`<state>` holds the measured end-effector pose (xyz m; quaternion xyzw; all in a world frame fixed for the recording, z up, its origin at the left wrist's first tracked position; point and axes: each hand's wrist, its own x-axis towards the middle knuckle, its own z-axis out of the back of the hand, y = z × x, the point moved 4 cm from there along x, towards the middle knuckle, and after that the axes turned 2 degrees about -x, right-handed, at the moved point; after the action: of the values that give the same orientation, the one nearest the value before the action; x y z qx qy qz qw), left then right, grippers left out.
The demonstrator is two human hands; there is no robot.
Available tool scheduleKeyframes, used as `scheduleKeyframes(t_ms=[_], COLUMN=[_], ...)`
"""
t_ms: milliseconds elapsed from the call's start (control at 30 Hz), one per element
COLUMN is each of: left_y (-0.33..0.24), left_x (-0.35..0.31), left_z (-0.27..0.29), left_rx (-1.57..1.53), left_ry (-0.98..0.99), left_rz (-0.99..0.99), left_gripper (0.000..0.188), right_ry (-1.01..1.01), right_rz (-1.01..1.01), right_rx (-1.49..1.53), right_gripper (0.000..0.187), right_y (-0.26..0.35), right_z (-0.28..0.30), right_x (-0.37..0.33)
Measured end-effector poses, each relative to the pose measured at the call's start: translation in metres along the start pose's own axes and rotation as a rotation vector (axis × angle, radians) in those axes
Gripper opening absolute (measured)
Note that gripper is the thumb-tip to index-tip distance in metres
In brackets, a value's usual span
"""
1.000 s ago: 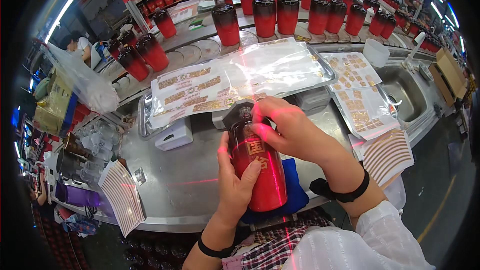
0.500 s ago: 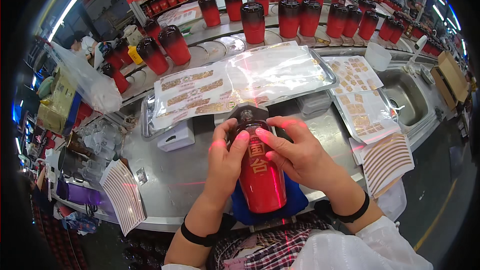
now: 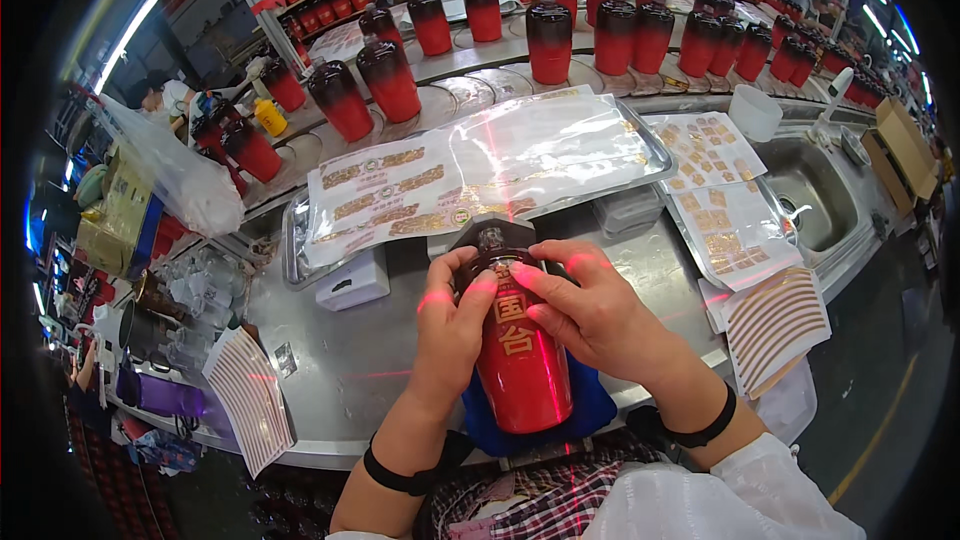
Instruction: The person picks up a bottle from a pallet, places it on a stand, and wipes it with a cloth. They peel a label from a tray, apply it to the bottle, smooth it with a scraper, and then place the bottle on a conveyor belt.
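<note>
A red bottle with a dark shoulder and neck lies tilted on a blue cloth pad in front of me, gold lettering facing up. My left hand wraps the bottle's left side near the shoulder, thumb on its face. On the other side my right hand grips the shoulder, thumb and fingers pressed against the upper face by the lettering. A red laser line runs down over the bottle and crosses both hands. Behind the neck sits a dark angular rest.
A metal tray bears sheets of gold decals. More decal sheets lie right, beside a sink. Striped sheets lie at the left and right edges. Beyond, red-black bottles stand on a curved conveyor; co-workers sit across it.
The conveyor bottles have shifted, those in the middle toward the right. My hands stay at the bottle's shoulder, with only a slight shift; the bottle remains on the pad.
</note>
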<state>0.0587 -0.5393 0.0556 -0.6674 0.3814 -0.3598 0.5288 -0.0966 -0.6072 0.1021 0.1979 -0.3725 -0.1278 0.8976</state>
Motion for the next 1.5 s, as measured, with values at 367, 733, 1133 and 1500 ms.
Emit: scheduleKeyframes(t_ms=[367, 733, 1133, 1500], left_y=[0.005, -0.001, -0.009, -0.019], left_x=[0.001, -0.001, 0.000, 0.005], left_z=[0.001, -0.001, 0.000, -0.001], left_rx=[-0.114, -0.076, -0.088, 0.147], left_ry=[0.013, 0.031, 0.084, 0.118], left_rz=[0.044, 0.037, -0.008, -0.177], left_gripper=[0.040, 0.042, 0.036, 0.025], right_ry=[0.014, -0.003, 0.259, 0.269], right_rz=[-0.026, -0.052, -0.490, -0.429], right_rx=[-0.019, 0.019, 0.387, 0.682], right_gripper=[0.045, 0.045, 0.022, 0.023], right_y=[0.000, -0.010, -0.053, -0.042], right_z=[0.001, 0.014, 0.022, 0.013], right_x=[-0.003, 0.001, 0.024, 0.034])
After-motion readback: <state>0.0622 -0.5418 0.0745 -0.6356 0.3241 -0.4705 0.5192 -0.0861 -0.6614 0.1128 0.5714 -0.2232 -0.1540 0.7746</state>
